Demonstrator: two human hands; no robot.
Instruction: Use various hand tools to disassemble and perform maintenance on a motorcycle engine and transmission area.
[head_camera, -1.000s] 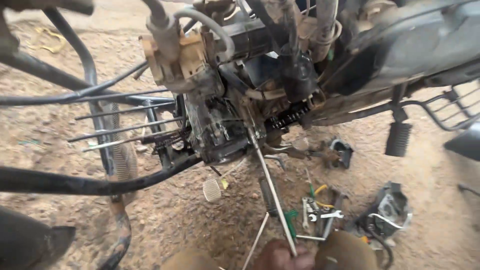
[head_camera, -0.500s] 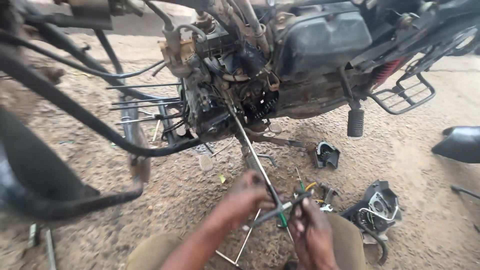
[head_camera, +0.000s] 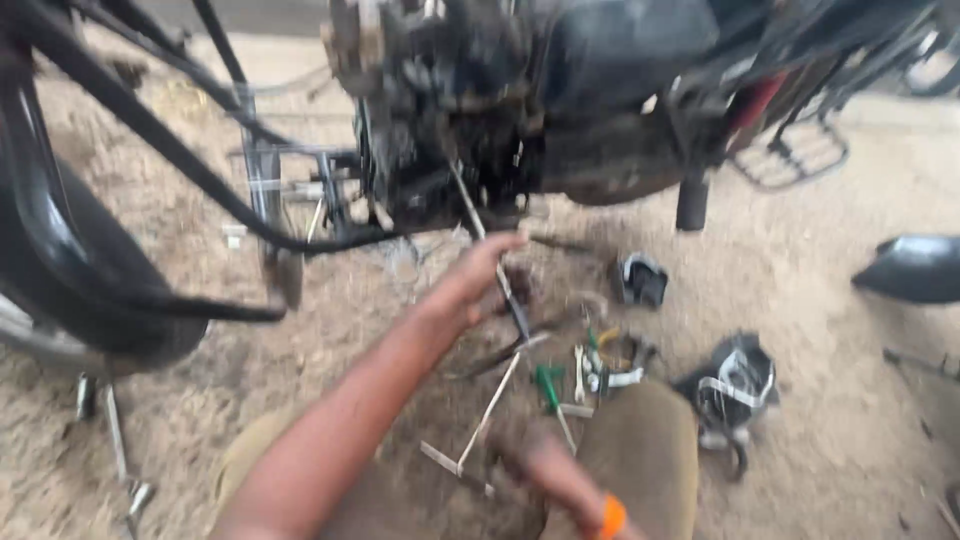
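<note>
Outdoors, sandy dirt ground (head_camera: 830, 300) under motorcycle engine (head_camera: 520, 110); tools strewn nr knee. Left hand (head_camera: 470, 285) open, touching long rod (head_camera: 490, 250). Right hand (head_camera: 535, 460) blurred, grip can't tell.

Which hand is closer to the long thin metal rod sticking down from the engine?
The left hand. It reaches up beside the long thin metal rod, seemingly touching it, though blur hides the contact. The right hand is lower, near the green-handled screwdriver.
</note>
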